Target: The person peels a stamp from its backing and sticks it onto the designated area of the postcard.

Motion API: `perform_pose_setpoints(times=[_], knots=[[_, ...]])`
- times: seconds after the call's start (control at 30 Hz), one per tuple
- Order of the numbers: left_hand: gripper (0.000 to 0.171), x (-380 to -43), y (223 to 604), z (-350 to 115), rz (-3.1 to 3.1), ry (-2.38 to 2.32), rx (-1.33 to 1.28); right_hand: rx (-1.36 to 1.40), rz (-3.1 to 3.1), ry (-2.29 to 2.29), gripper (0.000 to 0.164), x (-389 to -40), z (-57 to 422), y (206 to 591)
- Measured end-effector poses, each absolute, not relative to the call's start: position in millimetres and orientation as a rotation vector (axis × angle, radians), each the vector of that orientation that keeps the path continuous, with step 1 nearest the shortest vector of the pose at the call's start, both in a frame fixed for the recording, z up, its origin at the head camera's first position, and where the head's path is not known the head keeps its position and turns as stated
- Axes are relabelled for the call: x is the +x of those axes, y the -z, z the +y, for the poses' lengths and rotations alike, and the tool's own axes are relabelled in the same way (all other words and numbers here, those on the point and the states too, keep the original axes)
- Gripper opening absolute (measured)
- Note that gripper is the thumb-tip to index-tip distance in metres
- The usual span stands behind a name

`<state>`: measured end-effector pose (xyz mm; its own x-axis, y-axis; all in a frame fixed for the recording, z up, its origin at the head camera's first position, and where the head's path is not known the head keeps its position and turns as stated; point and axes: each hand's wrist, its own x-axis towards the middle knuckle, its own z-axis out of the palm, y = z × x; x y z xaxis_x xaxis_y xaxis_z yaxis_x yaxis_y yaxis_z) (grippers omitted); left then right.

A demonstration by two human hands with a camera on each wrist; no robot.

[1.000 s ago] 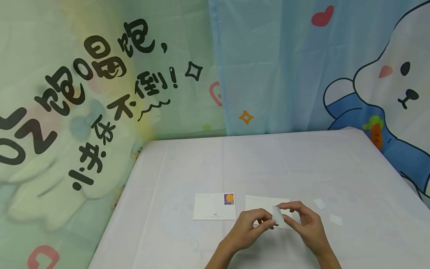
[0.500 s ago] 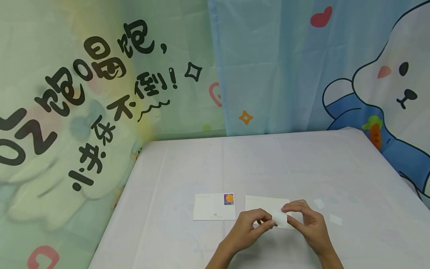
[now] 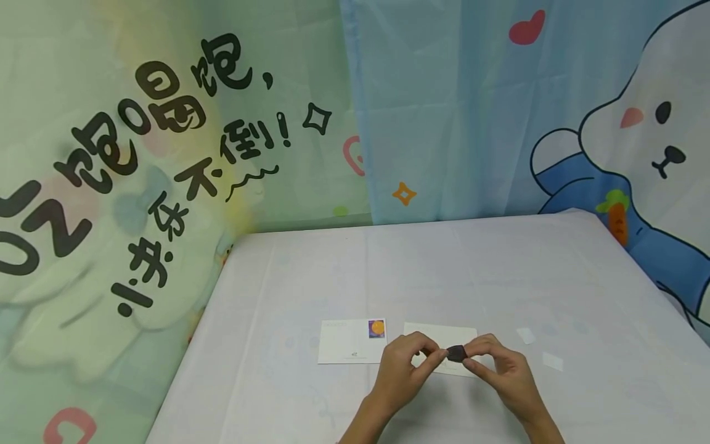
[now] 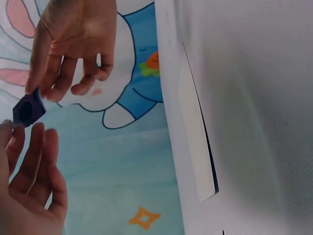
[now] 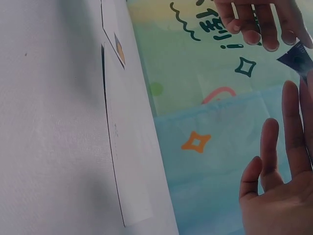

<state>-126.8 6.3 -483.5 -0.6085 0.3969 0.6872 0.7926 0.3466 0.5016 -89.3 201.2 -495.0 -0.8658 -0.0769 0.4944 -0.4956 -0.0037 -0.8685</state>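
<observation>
Between the two hands hangs a small dark purple stamp (image 3: pixel 457 353), its face showing a darker round shape in the left wrist view. My left hand (image 3: pixel 403 365) pinches its left edge between thumb and forefinger. At the opposite edge, the right hand (image 3: pixel 506 371) pinches it the same way, other fingers loose. Both hands are raised above the table, as the wrist views show. Under them lies a white postcard (image 3: pixel 435 333), partly hidden by the hands. Another postcard (image 3: pixel 342 340) lies to its left, bearing a purple stamp with an orange disc (image 3: pixel 376 328) at its upper right.
Two small pale paper pieces lie right of the hands, one farther back (image 3: pixel 526 335) and one nearer (image 3: pixel 553 362). A white cloth covers the table (image 3: pixel 310 271). Printed curtains (image 3: pixel 421 111) hang behind it and along the left side.
The piece in the hands showed white before and now shows its dark side. The fingers have shifted their hold, and the left hand has risen slightly. Postcards and paper pieces stay put.
</observation>
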Motion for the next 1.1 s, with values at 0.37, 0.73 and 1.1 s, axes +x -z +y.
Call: perform_pose_setpoints(times=[0.37,0.73,1.1], knots=[[0.007,-129.5,486.0,6.8,-2.082,1.108,-0.900,0.664,-1.940,-2.036,0.023,-86.6,195.5,496.5],[0.017,-127.7,494.6,12.2,-2.267,1.666,-0.748,0.611,-1.860,-2.101,0.021,-84.3,189.9,503.4],[0.009,-120.6,466.8,14.1,-2.263,1.921,-0.669,0.366,-1.989,-2.055,0.013,-81.7,192.3,507.2]])
